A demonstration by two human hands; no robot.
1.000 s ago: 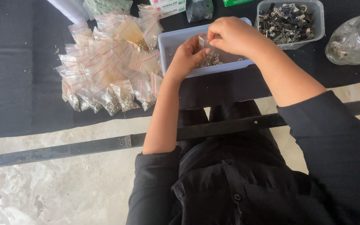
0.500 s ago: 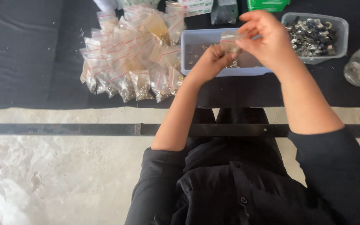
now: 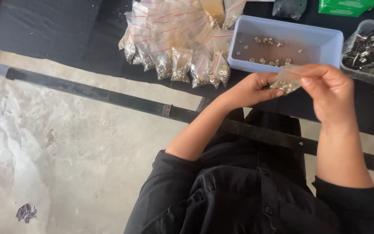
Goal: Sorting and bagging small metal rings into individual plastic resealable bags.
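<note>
- Both hands meet at right of centre of frame, w/ one small clear plastic bag (image 3: 287, 79) between them.
- Left hand (image 3: 251, 89): fingers curled in, thumb tip pressed on bag's lower left edge; closed grip on bag, not a full fist.
- Right hand (image 3: 329, 92): thumb + forefinger pinched on bag's upper right edge, other fingers bent down behind it. Firm pinch.
- Bag held in air just below the tray, tilted; small silvery metal bits sit in its low end, by left thumb. Can't tell if its top is sealed.
- Pale blue plastic tray (image 3: 330, 40), upper right of centre, on a black table (image 3: 44, 26). A scatter of small metal rings/studs on its floor, mostly bare otherwise.
- Pile of filled clear bags (image 3: 182, 47), top centre, just left of tray, touching its left wall. Red strip near top of each; silvery parts at bottom ends.
- Clear tub (image 3: 371, 54), far right edge, just beside tray; full of dark + silvery metal pieces, kind unclear.
- Green box (image 3: 346, 6), top right edge, partly cut off by frame.
- Dark pouch-like item at top edge btw tray + green box; too cropped to tell.
- Person wears black buttoned shirt (image 3: 239, 195), sleeves pushed up past elbows, lower frame.
- Pale concrete floor (image 3: 66, 147), left + lower left; small dark scrap (image 3: 26, 212) lies on it in lower left corner.
</note>
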